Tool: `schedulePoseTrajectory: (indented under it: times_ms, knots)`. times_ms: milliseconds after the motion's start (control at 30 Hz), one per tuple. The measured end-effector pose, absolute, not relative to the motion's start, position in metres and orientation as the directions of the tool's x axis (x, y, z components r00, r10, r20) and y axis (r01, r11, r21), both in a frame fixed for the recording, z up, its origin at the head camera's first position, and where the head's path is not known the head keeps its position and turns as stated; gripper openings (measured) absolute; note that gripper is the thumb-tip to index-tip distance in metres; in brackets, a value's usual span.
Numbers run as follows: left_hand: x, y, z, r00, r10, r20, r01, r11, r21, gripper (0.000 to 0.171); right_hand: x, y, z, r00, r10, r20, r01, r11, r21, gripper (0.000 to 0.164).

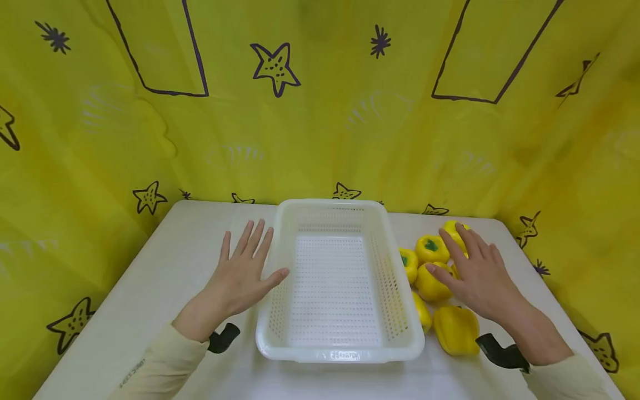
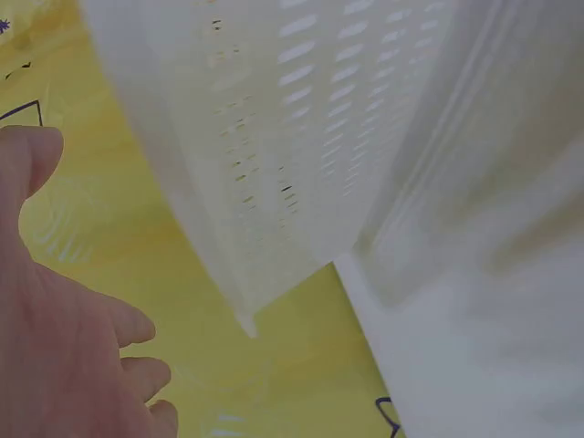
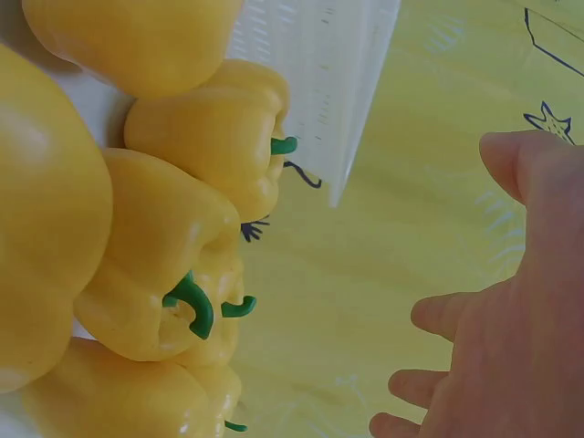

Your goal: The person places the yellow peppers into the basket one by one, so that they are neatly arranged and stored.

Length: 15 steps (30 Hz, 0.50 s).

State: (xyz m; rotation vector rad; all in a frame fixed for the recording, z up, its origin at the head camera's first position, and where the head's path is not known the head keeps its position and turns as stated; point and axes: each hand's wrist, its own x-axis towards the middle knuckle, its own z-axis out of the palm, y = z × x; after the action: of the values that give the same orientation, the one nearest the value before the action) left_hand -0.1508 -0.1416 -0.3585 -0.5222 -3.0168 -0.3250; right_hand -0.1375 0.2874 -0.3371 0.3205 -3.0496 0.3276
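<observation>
A white perforated plastic basket [image 1: 340, 355] stands in the middle of the table with nothing inside. My left hand [image 1: 240, 283], fingers straight and spread, hovers beside its left rim, the thumb near or over the edge. To the right of the basket lies a group of yellow bell peppers [image 1: 456, 330], several with green stems. Above them my right hand [image 1: 482, 278] is spread, holding nothing, and hides part of the group. In the right wrist view the peppers [image 3: 164, 246] sit apart from the fingers. The left wrist view shows the basket's side wall [image 2: 301, 137].
A white table [image 1: 165, 266] carries everything. Yellow curtain-like cloth [image 1: 320, 139] printed with stars and shells surrounds its back and sides. A dark strap-like piece [image 1: 502, 353] sits at the right wrist, another [image 1: 224, 338] at the left.
</observation>
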Motion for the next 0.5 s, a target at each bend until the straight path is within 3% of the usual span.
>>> schedulePoseTrajectory:
  times_ms: [500]
  knots:
    - [-0.147, -0.135, -0.382, -0.919, 0.393, 0.037, 0.384, 0.867, 0.316, 0.082, -0.117, 0.3, -0.354, -0.984, -0.165, 0.066, -0.177, 0.943, -0.281, 0.08]
